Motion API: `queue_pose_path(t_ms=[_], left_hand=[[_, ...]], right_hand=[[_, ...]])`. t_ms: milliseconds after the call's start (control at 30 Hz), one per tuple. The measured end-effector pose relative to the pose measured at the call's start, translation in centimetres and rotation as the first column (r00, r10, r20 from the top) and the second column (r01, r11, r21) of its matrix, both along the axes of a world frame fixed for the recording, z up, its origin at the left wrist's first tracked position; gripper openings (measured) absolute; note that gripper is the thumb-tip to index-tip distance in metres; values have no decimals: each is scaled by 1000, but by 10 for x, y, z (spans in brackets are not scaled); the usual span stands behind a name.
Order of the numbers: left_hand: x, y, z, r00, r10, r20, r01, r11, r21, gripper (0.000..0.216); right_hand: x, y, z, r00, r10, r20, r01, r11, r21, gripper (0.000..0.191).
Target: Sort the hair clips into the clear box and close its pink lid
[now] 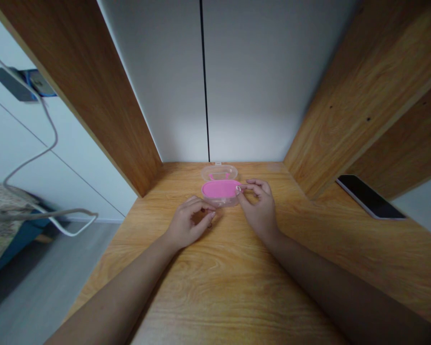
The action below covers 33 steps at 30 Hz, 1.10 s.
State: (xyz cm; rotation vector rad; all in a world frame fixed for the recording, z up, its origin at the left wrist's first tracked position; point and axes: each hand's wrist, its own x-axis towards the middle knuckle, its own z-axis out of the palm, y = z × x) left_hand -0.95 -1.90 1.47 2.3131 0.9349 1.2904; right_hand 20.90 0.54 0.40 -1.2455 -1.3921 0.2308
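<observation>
A small oval clear plastic case (pixel 227 202) with a pink inner piece (pixel 221 188) sits on the wooden surface, its clear lid (pixel 219 171) swung up behind it. At the case's right end, my right hand (pixel 260 203) has thumb and forefinger pinched around a tiny whitish thing (pixel 238 189), too small to name. My left hand (pixel 191 221) rests at the front left of the case, fingers loosely curved. Its forefinger reaches the case's front edge; the thumb lies just below, and nothing shows between them.
A dark-screened phone (pixel 369 196) lies to the right, beyond a wooden upright (pixel 345 110). Another wooden panel (pixel 89 86) rises on the left. Pale panels (pixel 244 86) close off the back. A white cable (pixel 53 127) hangs at far left beside a floral cloth (pixel 3 206).
</observation>
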Motion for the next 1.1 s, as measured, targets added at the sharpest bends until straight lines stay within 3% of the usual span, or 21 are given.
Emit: queue_pose_path(t_ms=[433, 833, 1100], left_hand=[[-1, 1, -1, 1000, 2, 5, -2, 1000, -3, 5], [-1, 0, 1, 999, 33, -5, -33, 999, -6, 6], [-4, 6, -5, 976, 211, -47, -212, 977, -22, 13]], right_hand=[[1, 3, -2, 999, -4, -34, 0, 995, -99, 19], [5, 5, -9, 998, 60, -36, -63, 995, -74, 19], [6, 5, -10, 996, 86, -23, -87, 995, -55, 19]])
